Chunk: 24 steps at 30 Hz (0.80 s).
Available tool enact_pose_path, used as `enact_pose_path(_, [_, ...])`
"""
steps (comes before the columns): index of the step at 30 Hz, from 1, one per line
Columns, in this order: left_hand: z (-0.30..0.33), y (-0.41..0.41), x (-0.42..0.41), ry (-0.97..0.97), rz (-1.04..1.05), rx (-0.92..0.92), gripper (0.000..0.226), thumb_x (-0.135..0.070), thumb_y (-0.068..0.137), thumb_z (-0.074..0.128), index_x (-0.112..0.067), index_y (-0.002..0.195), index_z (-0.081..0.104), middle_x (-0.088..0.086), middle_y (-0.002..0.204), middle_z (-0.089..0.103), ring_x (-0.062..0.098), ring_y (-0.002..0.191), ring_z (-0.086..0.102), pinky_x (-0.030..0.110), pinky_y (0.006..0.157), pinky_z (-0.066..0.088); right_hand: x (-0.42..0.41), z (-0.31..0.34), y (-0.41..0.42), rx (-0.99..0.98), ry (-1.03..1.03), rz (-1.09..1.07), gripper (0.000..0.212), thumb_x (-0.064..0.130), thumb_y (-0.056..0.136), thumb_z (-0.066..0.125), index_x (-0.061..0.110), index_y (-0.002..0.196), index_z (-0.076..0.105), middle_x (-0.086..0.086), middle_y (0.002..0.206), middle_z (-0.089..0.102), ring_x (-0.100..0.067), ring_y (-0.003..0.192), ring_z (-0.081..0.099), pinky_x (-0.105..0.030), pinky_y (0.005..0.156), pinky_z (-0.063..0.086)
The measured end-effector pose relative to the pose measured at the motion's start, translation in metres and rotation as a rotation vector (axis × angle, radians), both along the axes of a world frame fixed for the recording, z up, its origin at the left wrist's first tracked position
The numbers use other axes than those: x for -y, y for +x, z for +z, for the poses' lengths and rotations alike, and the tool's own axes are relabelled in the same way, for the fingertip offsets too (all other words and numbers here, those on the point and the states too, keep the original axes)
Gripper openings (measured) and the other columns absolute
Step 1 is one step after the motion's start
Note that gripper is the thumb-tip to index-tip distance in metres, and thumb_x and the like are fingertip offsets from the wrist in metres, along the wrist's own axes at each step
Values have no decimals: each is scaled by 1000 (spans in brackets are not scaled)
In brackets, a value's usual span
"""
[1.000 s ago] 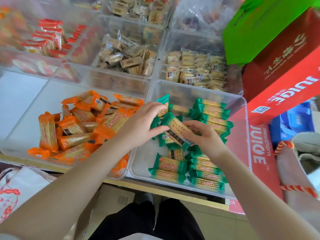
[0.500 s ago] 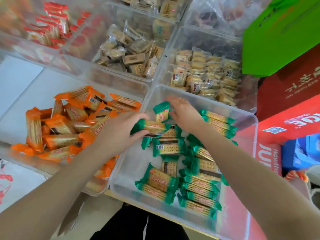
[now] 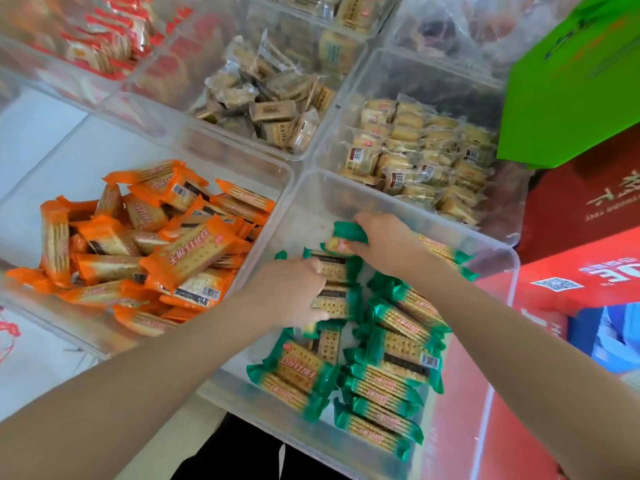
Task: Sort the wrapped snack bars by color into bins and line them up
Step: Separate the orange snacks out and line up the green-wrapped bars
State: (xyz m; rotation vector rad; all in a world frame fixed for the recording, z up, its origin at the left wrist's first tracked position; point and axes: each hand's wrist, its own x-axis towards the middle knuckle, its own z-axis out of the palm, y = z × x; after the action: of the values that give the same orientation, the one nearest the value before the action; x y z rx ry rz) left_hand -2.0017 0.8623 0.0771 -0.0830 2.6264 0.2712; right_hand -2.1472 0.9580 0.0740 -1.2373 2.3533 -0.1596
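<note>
A clear bin (image 3: pixel 498 252) in front of me holds several green-wrapped snack bars (image 3: pixel 388 386); those along its right side lie in a row, the ones in the middle lie loose. My left hand (image 3: pixel 284 296) rests on green bars in the middle of the bin, fingers curled over one (image 3: pixel 332 303). My right hand (image 3: pixel 384 237) is at the far end of the bin, pinching a small green-wrapped bar (image 3: pixel 344 237). To the left, another clear bin (image 3: pixel 277 171) holds a loose heap of orange-wrapped bars (image 3: pixel 180 258).
Behind stand clear bins of tan-wrapped snacks (image 3: pixel 270 112), pale yellow wrapped snacks (image 3: pixel 419 157) and red-wrapped snacks (image 3: pixel 104 39). A green box (image 3: pixel 571 91) and red juice cartons (image 3: pixel 581 271) crowd the right side. My dark trousers (image 3: pixel 242 455) show below the table edge.
Both hands let the raised green bar down and moved deeper into the green bin. My right hand reached to the far end; my left hand came down onto the middle bars.
</note>
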Motion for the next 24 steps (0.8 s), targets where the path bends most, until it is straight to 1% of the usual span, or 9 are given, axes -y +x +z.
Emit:
enact_pose_path(2, [-5,-11,2,61,86,10,56,-58,89,40,-10,110,60,6,123,50,22,106,51,36,81,48,-10,12,-1,65,-155,-110,38,26,90,60,11,123,51,-7,111,62,-21,93,59,-26,74,49])
enact_pose_path(4, [-15,-26,1,65,125,-55,56,-53,92,37,-10,125,51,7,128,48,24,113,48,38,88,46,-20,21,-2,99,-338,-211,43,25,86,66,11,124,51,-3,108,62,-16,85,58,-18,66,47])
enact_pose_path(7, [-34,-46,-8,48,95,-75,60,-47,93,41,-8,139,33,11,140,40,27,125,40,39,98,41,-32,26,-3,98,-499,-350,42,24,83,70,11,118,54,4,98,58,-11,77,57,-22,68,48])
enact_pose_path(11, [-57,-55,-14,-53,7,-71,89,-61,84,47,-7,146,15,14,149,24,31,136,24,41,112,22,-41,26,-11,171,-599,-433,35,19,83,69,16,116,58,9,96,59,-3,73,58,-15,68,47])
enact_pose_path(13, [-61,-53,-11,-104,19,-52,103,-67,75,56,-6,146,13,15,144,25,33,132,28,41,110,25,-43,25,-15,231,-616,-422,38,15,83,69,19,119,57,10,101,58,-6,80,60,-16,72,50])
enact_pose_path(16, [-58,-49,-7,-89,66,24,104,-65,67,65,-10,144,21,14,138,27,33,123,36,40,99,35,-42,21,-19,270,-635,-421,41,13,82,69,21,119,51,11,105,58,-10,86,62,-19,76,51])
enact_pose_path(19, [-56,-43,-3,-55,53,77,102,-59,67,70,-17,144,20,13,141,29,32,125,36,41,98,36,-37,17,-18,188,-621,-375,37,14,81,71,14,114,53,2,98,62,-10,83,60,-20,74,51])
enact_pose_path(22, [-52,-35,-2,-69,16,113,97,-54,69,71,-19,144,21,9,136,36,29,120,41,37,91,39,-31,14,-12,108,-575,-208,37,18,83,69,9,116,55,-2,94,65,-16,81,62,-33,75,54])
enact_pose_path(24, [-49,-29,1,-65,4,151,90,-52,73,69,-22,144,22,8,133,38,28,118,42,36,88,41,-26,13,-7,14,-498,-76,37,23,85,66,11,118,54,-6,92,67,-23,80,63,-40,68,54])
